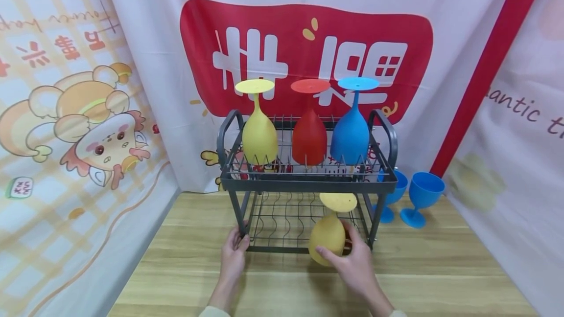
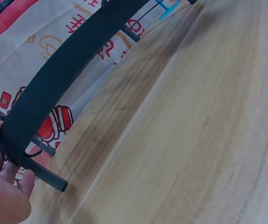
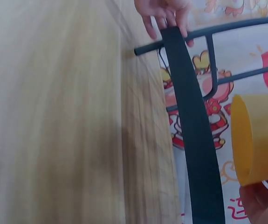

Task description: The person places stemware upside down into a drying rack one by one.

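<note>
A yellow plastic goblet (image 1: pixel 327 238), base up and bowl down, is in my right hand (image 1: pixel 357 260), thumb and fingers round its bowl. It overlaps the right front of the lower tier of a dark two-tier dish rack (image 1: pixel 308 186). In the right wrist view the goblet's open rim (image 3: pixel 242 140) faces the rack's front strip (image 3: pixel 192 126). My left hand (image 1: pixel 233 253) grips the rack's lower left front corner, and in the left wrist view its fingers (image 2: pixel 26 182) curl around that frame. Upside down on the top tier stand a yellow goblet (image 1: pixel 259 138), a red goblet (image 1: pixel 309 138) and a blue goblet (image 1: pixel 350 138).
Two blue goblets stand upright to the rack's right, one blue goblet (image 1: pixel 425 191) in front view and the other blue goblet (image 1: pixel 398 187) partly behind the rack. Printed cloth (image 1: pixel 145 62) hangs behind and at both sides of the wooden table (image 1: pixel 440 268).
</note>
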{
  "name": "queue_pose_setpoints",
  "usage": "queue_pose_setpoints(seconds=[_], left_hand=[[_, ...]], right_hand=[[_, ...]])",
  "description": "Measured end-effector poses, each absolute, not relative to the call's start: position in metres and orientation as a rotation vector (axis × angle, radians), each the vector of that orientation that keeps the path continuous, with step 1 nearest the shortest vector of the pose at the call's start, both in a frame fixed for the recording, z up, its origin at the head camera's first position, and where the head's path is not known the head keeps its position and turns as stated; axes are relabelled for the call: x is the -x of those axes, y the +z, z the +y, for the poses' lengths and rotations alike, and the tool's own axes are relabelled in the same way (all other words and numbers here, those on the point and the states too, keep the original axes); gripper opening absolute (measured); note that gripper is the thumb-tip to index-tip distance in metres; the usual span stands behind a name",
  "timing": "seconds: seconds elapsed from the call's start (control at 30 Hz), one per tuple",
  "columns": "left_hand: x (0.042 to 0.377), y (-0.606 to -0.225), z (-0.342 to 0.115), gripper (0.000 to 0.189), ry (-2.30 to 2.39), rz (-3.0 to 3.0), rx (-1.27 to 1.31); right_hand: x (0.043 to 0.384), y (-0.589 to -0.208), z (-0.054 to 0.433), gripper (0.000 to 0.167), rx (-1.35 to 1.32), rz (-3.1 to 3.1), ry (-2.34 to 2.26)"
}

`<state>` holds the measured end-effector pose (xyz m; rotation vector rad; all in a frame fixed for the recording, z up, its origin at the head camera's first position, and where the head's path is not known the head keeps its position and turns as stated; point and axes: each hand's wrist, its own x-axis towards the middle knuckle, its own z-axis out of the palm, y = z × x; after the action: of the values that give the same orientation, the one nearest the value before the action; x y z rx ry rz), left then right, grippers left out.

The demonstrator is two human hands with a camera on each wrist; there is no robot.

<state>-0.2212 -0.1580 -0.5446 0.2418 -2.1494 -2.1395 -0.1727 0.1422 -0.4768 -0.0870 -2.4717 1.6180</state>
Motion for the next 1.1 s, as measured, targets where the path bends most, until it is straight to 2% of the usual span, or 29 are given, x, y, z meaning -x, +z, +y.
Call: queue_pose_setpoints(seconds=[0.27,0.53,1.1], left_hand=[[0.221,-0.547,-0.156,0.051,-2.132,-2.116,-0.232],[0.219,-0.545,-0.154,0.051,-2.121,-2.111,-0.21],[0.221,-0.547,-0.15,0.048,-2.077,-2.115,-0.244]], right_hand=[[0.214,-0.482,0.15,0.089,0.15,-2.444,1.515],[0.248,-0.496,0.159,0.096,0.247,-2.518,1.502],[0.273,-0.508,0.16,0.09,0.341,-2.478,1.581]])
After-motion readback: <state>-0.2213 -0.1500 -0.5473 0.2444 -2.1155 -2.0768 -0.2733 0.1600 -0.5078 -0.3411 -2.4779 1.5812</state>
